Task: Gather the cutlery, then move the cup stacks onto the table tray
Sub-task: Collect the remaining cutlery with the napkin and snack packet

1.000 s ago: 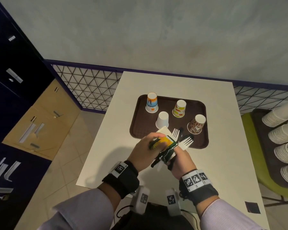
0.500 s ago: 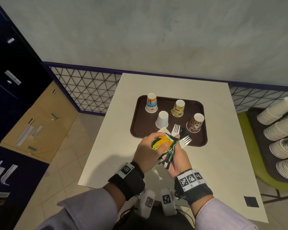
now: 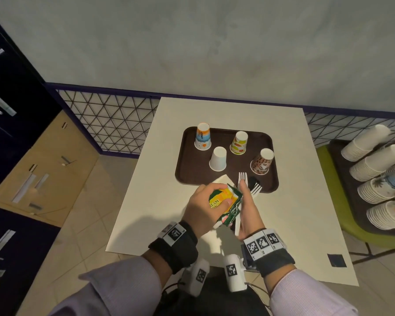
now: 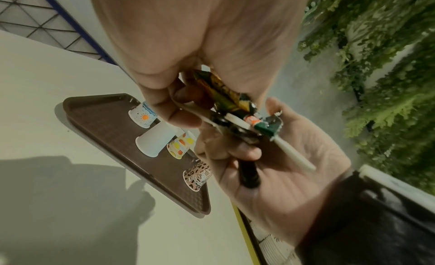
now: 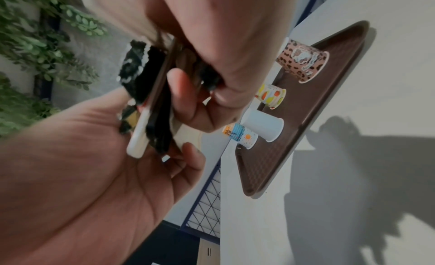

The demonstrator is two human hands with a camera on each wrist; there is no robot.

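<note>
My left hand (image 3: pixel 203 201) grips a yellow-green snack wrapper (image 3: pixel 224 199) and holds it against the cutlery bundle. My right hand (image 3: pixel 249 208) grips that bundle: white forks (image 3: pixel 242 177) and a black piece (image 3: pixel 252 180), with a white napkin (image 3: pixel 221 180) behind. In the left wrist view a white handle (image 4: pixel 294 155) and a black handle (image 4: pixel 247 174) lie across the right palm. The brown tray (image 3: pixel 189 169) on the white table (image 3: pixel 294 201) carries several upturned cups (image 3: pixel 218 158). Cup stacks (image 3: pixel 379 161) lie on their sides at the far right.
The cup stacks rest on a dark tray (image 3: pixel 342 169) on a green seat (image 3: pixel 328 197) beside the table. A dark square (image 3: pixel 336 260) sits at the table's near right corner. Dark cabinets (image 3: pixel 14 124) and a wire-grid panel (image 3: pixel 114 126) stand to the left.
Both hands have drawn the bundle slightly back toward me from the tray's near edge. The left hand has closed the wrapper tighter against the cutlery.
</note>
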